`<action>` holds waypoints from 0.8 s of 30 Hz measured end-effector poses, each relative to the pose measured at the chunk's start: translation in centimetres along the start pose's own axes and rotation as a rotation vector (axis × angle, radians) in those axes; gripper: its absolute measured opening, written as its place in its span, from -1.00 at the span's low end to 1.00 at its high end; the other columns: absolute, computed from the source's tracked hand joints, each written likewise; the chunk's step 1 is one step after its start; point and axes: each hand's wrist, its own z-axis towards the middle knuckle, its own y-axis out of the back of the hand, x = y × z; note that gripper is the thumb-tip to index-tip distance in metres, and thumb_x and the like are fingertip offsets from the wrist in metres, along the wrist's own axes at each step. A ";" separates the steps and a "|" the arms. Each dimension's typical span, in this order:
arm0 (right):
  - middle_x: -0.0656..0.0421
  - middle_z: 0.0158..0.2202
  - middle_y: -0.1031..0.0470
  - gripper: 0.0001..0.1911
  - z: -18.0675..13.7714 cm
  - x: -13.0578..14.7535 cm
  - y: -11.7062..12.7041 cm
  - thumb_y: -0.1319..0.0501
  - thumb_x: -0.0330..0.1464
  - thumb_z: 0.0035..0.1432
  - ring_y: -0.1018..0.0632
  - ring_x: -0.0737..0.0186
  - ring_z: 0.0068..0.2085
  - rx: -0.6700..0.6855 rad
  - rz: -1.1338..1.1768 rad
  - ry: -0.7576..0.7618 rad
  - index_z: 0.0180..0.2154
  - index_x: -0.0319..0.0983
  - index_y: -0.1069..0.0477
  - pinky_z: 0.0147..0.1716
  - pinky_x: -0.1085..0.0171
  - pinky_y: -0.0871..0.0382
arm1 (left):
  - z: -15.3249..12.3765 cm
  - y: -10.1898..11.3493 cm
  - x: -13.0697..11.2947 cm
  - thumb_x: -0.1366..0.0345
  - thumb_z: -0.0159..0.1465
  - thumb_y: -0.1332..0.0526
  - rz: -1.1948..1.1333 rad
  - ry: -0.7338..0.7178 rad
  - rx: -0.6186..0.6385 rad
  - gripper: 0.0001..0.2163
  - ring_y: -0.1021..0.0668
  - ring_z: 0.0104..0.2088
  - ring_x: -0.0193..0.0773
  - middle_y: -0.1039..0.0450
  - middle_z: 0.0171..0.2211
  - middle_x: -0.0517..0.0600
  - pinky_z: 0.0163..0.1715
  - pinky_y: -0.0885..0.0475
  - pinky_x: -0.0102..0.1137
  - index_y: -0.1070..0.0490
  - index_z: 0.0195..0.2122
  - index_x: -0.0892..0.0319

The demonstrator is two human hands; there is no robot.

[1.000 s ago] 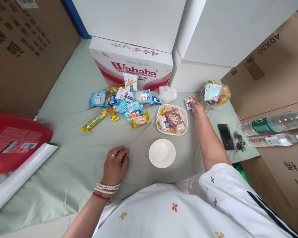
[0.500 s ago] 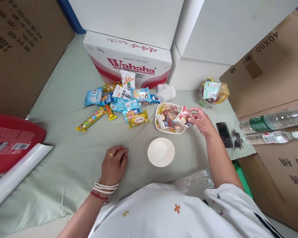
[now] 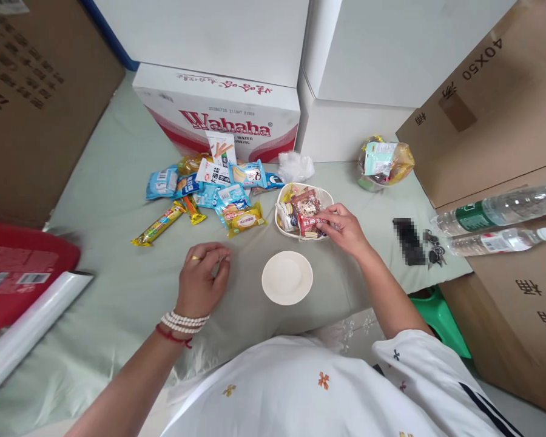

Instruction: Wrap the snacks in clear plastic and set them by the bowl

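Observation:
My right hand point(image 3: 344, 227) pinches the edge of a small red wrapped snack point(image 3: 308, 227) over the front right of a white bowl point(image 3: 279, 226). Other wrapped snacks, one brown packet point(image 3: 307, 201) among them, fill the bowl. A shallow cream-coloured plate point(image 3: 287, 278) lies in front of it, with nothing on it. To the plate's left, my left hand point(image 3: 204, 276) rests on the cloth, fingers loosely curled in and holding nothing visible. Beyond that hand is a pile of snack packets, including a yellow one point(image 3: 246, 220) and a light blue one point(image 3: 250, 174).
A Wahaba-lettered water carton point(image 3: 227, 118) stands behind the packets. Crumpled clear plastic point(image 3: 295, 166) lies behind the bowl. To the right are a bagged bundle point(image 3: 384, 162), keys point(image 3: 434, 249) and two plastic bottles point(image 3: 505, 209). A white roll point(image 3: 31, 331) lies left.
My right hand has moved left and lowered the red snack onto the bowl's front right. My left hand stays curled on the cloth. The whole view has shifted slightly.

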 end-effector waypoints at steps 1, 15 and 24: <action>0.09 -0.10 -0.52 -0.69 0.0 -0.1 -0.3 -0.26 -0.10 0.32 -0.57 0.13 -0.06 -0.047 -0.018 0.001 -0.05 -0.08 -0.65 0.00 0.16 -0.45 | 1.2 0.0 -0.8 0.29 0.36 -0.15 -0.009 -0.034 -0.003 -0.85 -0.56 -0.09 -0.08 -0.51 -0.11 0.08 -0.06 -0.51 -0.17 -0.53 -0.18 0.10; 0.08 -0.02 -0.50 -0.67 -0.8 -1.0 -2.1 -0.25 -0.11 0.32 -0.57 0.13 -0.06 -0.283 -0.067 -0.093 0.02 -0.10 -0.56 -0.07 0.18 -0.49 | 13.8 -9.5 -8.7 0.08 0.49 0.07 0.087 -0.459 0.515 -0.52 -0.18 0.46 0.03 -0.04 0.50 0.04 0.36 -0.01 0.16 -0.19 0.41 -0.07; -0.06 0.25 -0.34 -0.57 3.6 -11.1 5.8 -0.13 -0.30 0.33 -0.53 0.00 0.03 -0.501 -0.659 -0.438 0.19 -0.17 -0.39 -0.11 0.12 -0.46 | 13.5 -10.2 -8.5 0.05 0.51 0.13 0.151 -0.357 0.580 -0.52 -0.14 0.48 -0.02 0.03 0.51 -0.01 0.35 0.00 0.21 -0.21 0.40 -0.10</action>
